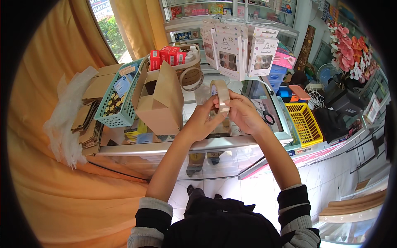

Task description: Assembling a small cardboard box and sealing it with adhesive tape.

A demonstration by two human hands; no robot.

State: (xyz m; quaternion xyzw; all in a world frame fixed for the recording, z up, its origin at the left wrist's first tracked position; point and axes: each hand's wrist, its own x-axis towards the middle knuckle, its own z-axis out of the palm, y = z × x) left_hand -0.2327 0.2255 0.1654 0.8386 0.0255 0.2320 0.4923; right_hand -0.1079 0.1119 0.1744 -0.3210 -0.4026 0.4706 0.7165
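Over the glass counter (136,147), I hold a roll of transparent packing tape (223,91) upright between both hands. My left hand (201,121) grips the roll's lower left side, its fingers reaching into the ring. At the lower right edge of the roll, my right hand (247,115) is closed with thumb and fingertips pinched on the tape; whether an end is lifted cannot be made out. Just left of my left hand stands a cardboard box (160,109) with its flaps raised. Scissors with black handles (269,118) lie to the right of my right hand.
A teal basket (118,120) and folded cardboard (89,132) sit at the left, beside bubble wrap (66,120). Behind are a basket with red boxes (168,57) and hanging press-on nail packs (229,51). A yellow basket (304,124) stands right.
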